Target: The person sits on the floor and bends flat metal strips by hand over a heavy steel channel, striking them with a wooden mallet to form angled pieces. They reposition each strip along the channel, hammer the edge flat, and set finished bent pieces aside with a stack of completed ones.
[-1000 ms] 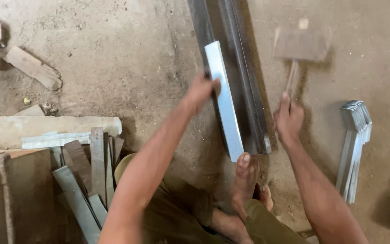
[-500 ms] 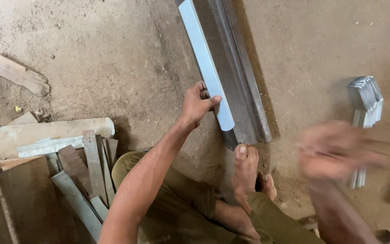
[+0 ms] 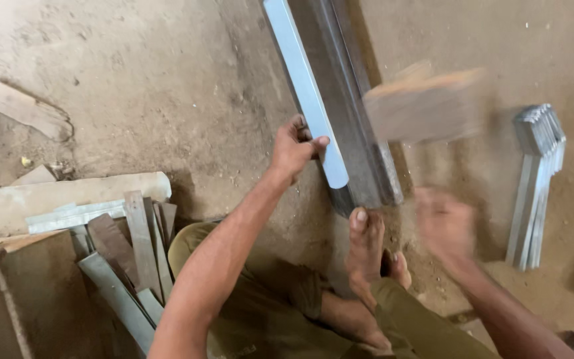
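Head view looks straight down at a dusty earthen floor (image 3: 167, 80), and the biggest thing on it is the long dark steel beam (image 3: 350, 113) running from the top edge toward the person's feet. Lying along its left side is a pale metal strip (image 3: 303, 93), flat and narrow, its lower end just short of the beam's end. Left hand (image 3: 293, 147) is on that strip, fingers curled over its lower part, thumb on top, pinning it against the beam. One bare foot (image 3: 365, 247) sits with its toes touching the near end of the beam. Over on the left, a heap of grey metal offcuts (image 3: 127, 266) lies beside a long pale plank (image 3: 68, 199). On the right, well apart from the beam, a neat stack of bent metal strips (image 3: 536, 179) rests on the ground. Above the beam's right side there's a wooden mallet (image 3: 423, 106), blurred by motion, head over the beam. Right hand (image 3: 445, 223) is blurred too, closed around the mallet's handle as far as the smear allows.
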